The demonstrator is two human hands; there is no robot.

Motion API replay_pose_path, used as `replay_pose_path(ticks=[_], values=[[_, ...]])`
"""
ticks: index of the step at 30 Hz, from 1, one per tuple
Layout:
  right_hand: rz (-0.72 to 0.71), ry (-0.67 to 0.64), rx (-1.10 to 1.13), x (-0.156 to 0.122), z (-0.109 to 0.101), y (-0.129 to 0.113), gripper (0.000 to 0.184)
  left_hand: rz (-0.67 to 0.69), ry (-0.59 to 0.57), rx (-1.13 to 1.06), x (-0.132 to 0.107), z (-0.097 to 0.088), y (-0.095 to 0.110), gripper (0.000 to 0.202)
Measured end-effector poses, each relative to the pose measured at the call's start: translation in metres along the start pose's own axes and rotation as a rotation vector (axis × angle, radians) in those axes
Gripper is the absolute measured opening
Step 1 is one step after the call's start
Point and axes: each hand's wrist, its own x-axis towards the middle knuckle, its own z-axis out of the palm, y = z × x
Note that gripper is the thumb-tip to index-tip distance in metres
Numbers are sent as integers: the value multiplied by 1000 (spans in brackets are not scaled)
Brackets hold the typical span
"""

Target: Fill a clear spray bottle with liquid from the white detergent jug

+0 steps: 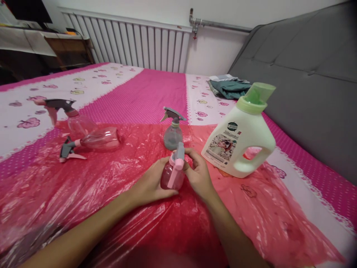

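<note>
Pink and see-through, the small spray bottle (172, 178) is held by both hands. The left hand (150, 183) is curled round the fat bottom part, with its fingers closed on it. The right hand (198, 174) is curled too, and its fingers press the other side, up near the top. The bottle stands up straight at the middle of the red plastic sheet (83, 193) that lies over the bed (145, 93). It has a pink trigger down the front and a grey bit on top.

I count four spray bottles in all. One is in the hands. One grey spray bottle (173, 131) stands just behind the hands. One clear spray bottle (96, 140) lies on its side, off to the left. One more bottle with a dark top (63, 106) stands just behind that one.

One big white jug (241, 143) with a green cap stands near the right hand. One pile of clothes (228, 87) sits far back on the bed, beside the grey headboard (301, 74).
</note>
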Motion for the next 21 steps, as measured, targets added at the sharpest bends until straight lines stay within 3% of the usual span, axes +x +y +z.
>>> replay_pose_path(ticks=[5,13,21], values=[[15,-25,11,3,-1,5,58,11,-3,46,-2,1,-2,92],[10,48,-52,0,-3,0,45,-13,-16,63,0,0,2,91],[38,-44,43,2,0,5,61,-2,-16,70,-1,0,-1,96]])
